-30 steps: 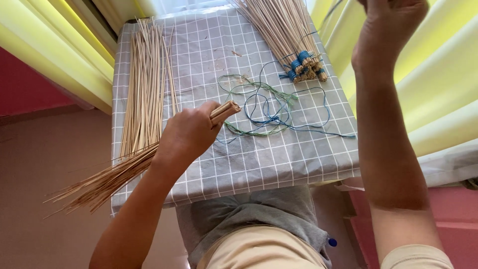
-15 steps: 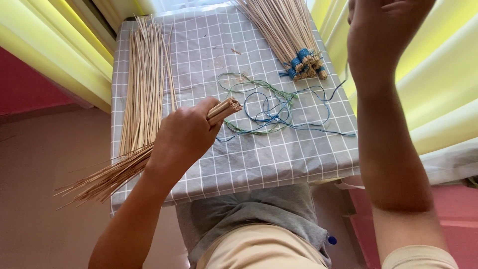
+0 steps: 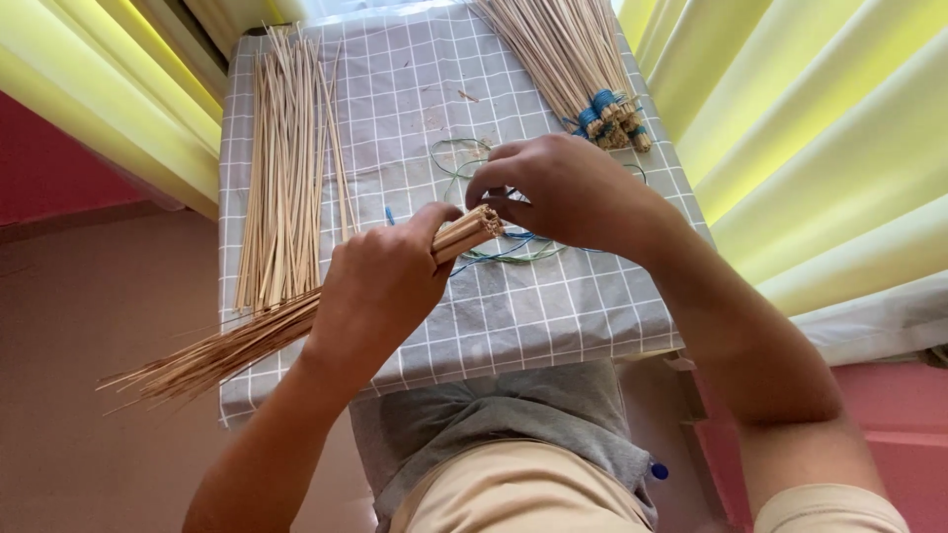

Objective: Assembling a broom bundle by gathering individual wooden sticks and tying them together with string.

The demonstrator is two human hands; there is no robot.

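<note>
Left hand [image 3: 380, 281] fingers wrapped tight round stick bundle [image 3: 247, 341] — right hand [image 3: 563, 192] pinching its end.

Bench [image 3: 553, 316] covered with grey checked cloth. Loose pile of thin sticks [image 3: 286, 168] lies lengthwise along the bench's left edge, reaching the far left corner. Tied bundles of sticks [image 3: 568, 59] at the far right corner, ends wrapped in blue bands [image 3: 602, 107]. Yellow curtains [image 3: 820, 128] hang past both side edges. Pinkish floor [image 3: 89, 296] below left edge.
</note>
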